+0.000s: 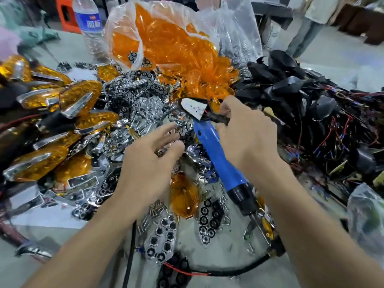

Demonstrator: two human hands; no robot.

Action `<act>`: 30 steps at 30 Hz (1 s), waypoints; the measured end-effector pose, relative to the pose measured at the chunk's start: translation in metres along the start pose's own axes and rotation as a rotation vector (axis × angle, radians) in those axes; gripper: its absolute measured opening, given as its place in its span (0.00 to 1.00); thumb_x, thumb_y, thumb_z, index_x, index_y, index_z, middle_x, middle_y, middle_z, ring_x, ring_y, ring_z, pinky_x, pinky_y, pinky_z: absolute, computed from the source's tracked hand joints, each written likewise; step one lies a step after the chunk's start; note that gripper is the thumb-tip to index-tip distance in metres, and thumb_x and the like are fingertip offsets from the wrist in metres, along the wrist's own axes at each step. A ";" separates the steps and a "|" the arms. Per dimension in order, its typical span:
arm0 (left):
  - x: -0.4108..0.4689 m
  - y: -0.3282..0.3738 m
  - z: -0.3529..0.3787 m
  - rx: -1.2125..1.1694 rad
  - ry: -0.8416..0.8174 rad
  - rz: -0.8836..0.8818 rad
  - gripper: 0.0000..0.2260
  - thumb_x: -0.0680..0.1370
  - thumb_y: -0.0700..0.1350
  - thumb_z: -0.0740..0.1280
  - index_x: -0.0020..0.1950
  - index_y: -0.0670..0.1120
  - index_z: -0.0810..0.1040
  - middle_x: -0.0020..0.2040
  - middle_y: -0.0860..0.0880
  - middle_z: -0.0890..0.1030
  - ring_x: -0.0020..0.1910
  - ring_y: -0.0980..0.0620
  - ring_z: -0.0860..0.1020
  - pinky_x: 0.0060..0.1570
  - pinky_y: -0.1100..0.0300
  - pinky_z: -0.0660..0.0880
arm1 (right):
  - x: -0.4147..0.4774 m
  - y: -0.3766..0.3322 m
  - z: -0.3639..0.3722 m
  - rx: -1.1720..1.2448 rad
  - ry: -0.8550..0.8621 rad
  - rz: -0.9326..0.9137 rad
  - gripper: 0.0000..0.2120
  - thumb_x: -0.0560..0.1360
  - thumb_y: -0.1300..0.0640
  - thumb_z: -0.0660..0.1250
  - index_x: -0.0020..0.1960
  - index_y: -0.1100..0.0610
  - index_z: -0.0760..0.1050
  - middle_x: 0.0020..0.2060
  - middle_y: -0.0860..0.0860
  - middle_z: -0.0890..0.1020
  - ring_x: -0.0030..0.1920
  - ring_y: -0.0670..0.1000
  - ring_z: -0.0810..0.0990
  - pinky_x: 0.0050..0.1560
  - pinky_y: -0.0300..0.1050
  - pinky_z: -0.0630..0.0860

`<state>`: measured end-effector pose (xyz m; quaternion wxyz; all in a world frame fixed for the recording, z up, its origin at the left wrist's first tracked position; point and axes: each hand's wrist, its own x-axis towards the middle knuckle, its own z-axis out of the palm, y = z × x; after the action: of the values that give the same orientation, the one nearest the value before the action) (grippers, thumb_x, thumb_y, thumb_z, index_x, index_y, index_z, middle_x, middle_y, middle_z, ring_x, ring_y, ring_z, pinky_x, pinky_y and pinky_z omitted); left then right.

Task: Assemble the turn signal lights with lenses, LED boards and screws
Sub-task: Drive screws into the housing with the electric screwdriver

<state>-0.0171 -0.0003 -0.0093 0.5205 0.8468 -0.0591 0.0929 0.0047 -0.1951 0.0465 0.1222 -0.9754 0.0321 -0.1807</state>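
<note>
My right hand [247, 129] grips the stem of a black turn signal housing [209, 113], whose white LED board [193, 107] faces up. My left hand [151, 156] hovers with fingers spread over a heap of chrome reflector pieces [135, 100], holding nothing. A blue electric screwdriver [218, 161] lies on the table between my hands, tip toward me. Orange lenses [176, 55] spill from a clear plastic bag. Loose screws [158, 208] lie scattered near my left wrist.
Finished amber turn signals [62, 113] are piled at the left. Black housings with red and black wires [311, 104] are heaped at the right. A water bottle [89, 21] stands at the back. A black cable [224, 271] curves along the front. A person stands far right.
</note>
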 end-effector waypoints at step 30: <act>0.000 0.004 -0.003 -0.617 -0.260 -0.153 0.17 0.69 0.35 0.72 0.57 0.44 0.87 0.48 0.44 0.88 0.46 0.50 0.85 0.49 0.62 0.80 | -0.056 -0.040 0.045 1.183 -0.094 0.322 0.01 0.67 0.53 0.72 0.39 0.49 0.81 0.32 0.48 0.83 0.33 0.47 0.78 0.35 0.43 0.73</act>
<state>-0.0185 0.0006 -0.0040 0.7456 0.6561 -0.0867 -0.0776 -0.0304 -0.1401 -0.0032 0.6699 -0.7319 0.0680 -0.1041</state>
